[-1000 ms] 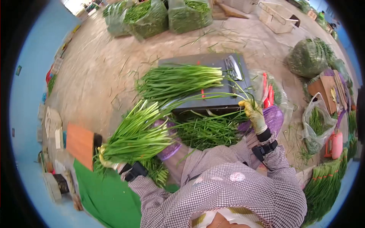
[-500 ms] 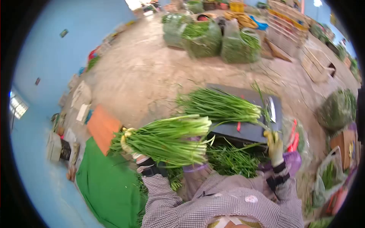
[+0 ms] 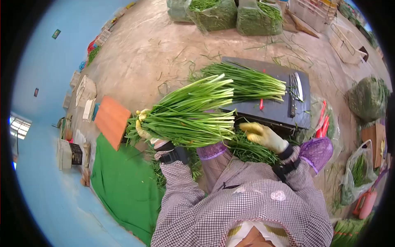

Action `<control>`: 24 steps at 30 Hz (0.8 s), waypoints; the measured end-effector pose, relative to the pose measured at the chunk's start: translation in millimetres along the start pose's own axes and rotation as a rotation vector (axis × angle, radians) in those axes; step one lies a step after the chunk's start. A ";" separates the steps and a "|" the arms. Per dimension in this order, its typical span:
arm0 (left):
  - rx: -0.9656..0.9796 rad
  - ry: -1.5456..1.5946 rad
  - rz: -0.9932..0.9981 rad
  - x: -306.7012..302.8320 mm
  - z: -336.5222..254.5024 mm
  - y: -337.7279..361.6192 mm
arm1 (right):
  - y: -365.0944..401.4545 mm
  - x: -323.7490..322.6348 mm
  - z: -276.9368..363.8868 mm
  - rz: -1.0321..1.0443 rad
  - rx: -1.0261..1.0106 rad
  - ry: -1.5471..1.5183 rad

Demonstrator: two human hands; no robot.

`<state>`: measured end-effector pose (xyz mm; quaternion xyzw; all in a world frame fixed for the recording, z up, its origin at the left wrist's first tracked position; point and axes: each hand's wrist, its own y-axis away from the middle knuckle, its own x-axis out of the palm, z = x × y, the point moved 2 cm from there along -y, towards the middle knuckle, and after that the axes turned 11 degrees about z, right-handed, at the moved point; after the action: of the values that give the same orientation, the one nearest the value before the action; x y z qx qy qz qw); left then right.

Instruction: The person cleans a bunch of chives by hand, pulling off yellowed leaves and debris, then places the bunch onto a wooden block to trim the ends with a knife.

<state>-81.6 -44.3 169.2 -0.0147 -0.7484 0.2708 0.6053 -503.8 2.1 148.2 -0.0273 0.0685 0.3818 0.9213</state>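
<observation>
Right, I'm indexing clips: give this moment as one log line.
left hand: gripping green bunch | right hand: open, near loose greens | black board: second bunch, knife

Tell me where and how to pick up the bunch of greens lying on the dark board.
Take the bunch near its pale stem ends, from above, fingers across the stalks. It lies flat on the board, stems close and side by side there, while the leafy end spreads loosely, so that should hold together best.
</observation>
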 end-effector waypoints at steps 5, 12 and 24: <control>0.058 -0.019 -0.119 -5.4 39.3 20.1 | -57.1 36.5 -8.0 -0.093 -0.265 -0.745; -0.034 -0.156 -0.134 -125.6 -6.0 53.4 | -54.9 52.6 -39.2 -0.331 -0.095 -0.960; -0.084 -0.018 -0.216 -141.6 2.7 70.7 | -16.4 5.4 -85.4 -0.369 0.164 -0.552</control>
<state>-68.0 -34.6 11.8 0.0431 -0.7616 0.1726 0.6231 -497.4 -14.4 62.9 0.1393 -0.1591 0.1949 0.9578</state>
